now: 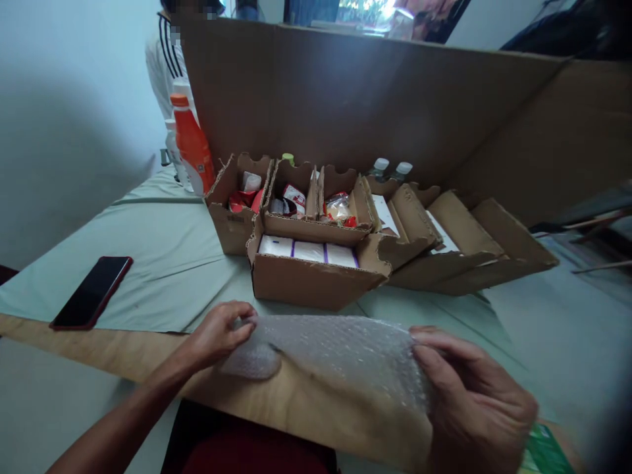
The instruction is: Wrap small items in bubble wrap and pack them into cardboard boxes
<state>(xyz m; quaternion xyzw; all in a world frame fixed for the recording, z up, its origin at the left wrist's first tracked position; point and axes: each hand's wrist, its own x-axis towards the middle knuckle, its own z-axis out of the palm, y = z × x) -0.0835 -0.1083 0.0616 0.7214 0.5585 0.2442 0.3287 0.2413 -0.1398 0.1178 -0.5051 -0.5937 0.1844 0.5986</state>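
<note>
A clear sheet of bubble wrap (340, 349) is stretched between my two hands above the table's front edge. My left hand (224, 332) pinches its upper left corner, and a loose flap hangs under that hand. At the other end my right hand (469, 388) grips the upper right corner between thumb and fingers. Just behind the wrap stands a small cardboard box (306, 280) holding white packs with purple edges (310, 252).
Behind, cardboard bins (232, 227) hold small packets, and several bottles stand around, including an orange bottle (192, 145). A phone (93, 293) lies at left. A tall cardboard panel (320, 99) closes the back. Beyond it is a person's striped sleeve (168, 52). A green packet (548, 451) lies at lower right.
</note>
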